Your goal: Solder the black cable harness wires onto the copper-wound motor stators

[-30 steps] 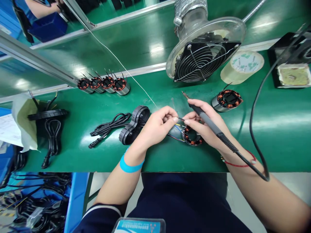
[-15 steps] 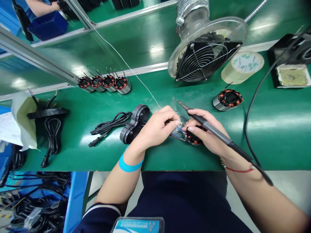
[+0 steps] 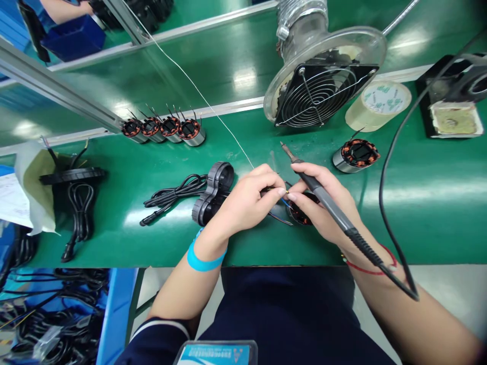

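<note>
Over the green bench [image 3: 182, 251], the left hand [image 3: 253, 197] has its grip pinching a thin yellow wire [image 3: 286, 191] between thumb and finger. The right hand [image 3: 327, 224] has its grip closed about a grey-and-black pen-shaped soldering iron [image 3: 329, 204], its thumb and fingertips meeting at the wire's end. Under the right grip sits a round copper-wound stator [image 3: 302, 218], partly hidden. Left of the left grip lie a black plastic double-ring housing [image 3: 213, 194] and a coiled black cable [image 3: 171, 195]. Beyond the right grip, rightward, stands a silver-sided stator [image 3: 356, 155]; farther off are a pale-yellow tape roll [image 3: 375, 106] and, ahead, a black fan with a round wire guard [image 3: 321, 99].
</note>
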A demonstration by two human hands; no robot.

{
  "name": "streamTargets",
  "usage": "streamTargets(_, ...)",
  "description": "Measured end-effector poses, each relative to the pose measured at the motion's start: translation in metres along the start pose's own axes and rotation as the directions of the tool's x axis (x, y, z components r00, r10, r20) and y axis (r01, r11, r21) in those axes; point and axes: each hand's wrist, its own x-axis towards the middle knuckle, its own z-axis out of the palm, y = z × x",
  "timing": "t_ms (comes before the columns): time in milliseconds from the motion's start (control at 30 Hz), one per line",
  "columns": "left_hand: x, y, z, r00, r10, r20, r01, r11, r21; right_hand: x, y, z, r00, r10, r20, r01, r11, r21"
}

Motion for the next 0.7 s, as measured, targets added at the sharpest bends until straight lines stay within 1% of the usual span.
streamTargets(100, 0.000, -0.003, 0.000, 1.000, -0.025, -0.019, 0.025, 1.000, 0.004, -0.005, 0.001, 0.002, 0.999, -0.034, 0.022, 0.037, 0.984, -0.173)
streamTargets(167, 0.000, -0.004, 0.001, 0.999, -0.029, -0.026, 0.029, 1.000, 0.001, -0.007, 0.002, 0.003, 0.999, -0.031, 0.019, 0.035, 0.975, -0.219)
streamTargets(300, 0.000, -0.005, 0.000, 1.000, -0.012, -0.022, 0.012, 1.000, -0.006, -0.007, 0.002, 0.009, 0.999, 0.010, -0.053, -0.016, 0.994, -0.111)
streamTargets(400, -0.001, -0.006, -0.001, 1.000, -0.010, -0.014, 0.010, 1.000, 0.001, -0.006, 0.001, 0.010, 0.999, -0.005, -0.054, 0.000, 0.997, -0.080)
streamTargets(500, -0.003, -0.008, -0.006, 1.000, -0.005, -0.021, 0.005, 1.000, 0.019, -0.012, 0.000, 0.006, 0.993, -0.039, -0.115, 0.027, 0.995, -0.099)
streamTargets(567, -0.005, -0.008, -0.010, 0.999, 0.047, -0.002, -0.047, 0.999, 0.024, -0.021, 0.000, 0.004, 0.989, -0.070, -0.129, 0.052, 0.989, -0.141)
streamTargets(633, -0.008, -0.007, -0.015, 0.992, 0.118, 0.042, -0.120, 0.992, 0.037, -0.031, 0.000, 0.004, 0.990, -0.124, -0.070, 0.105, 0.967, -0.233)
streamTargets(700, -0.010, -0.006, -0.018, 0.981, 0.175, 0.079, -0.181, 0.980, 0.085, -0.038, -0.001, 0.010, 0.982, -0.189, -0.025, 0.167, 0.916, -0.364)
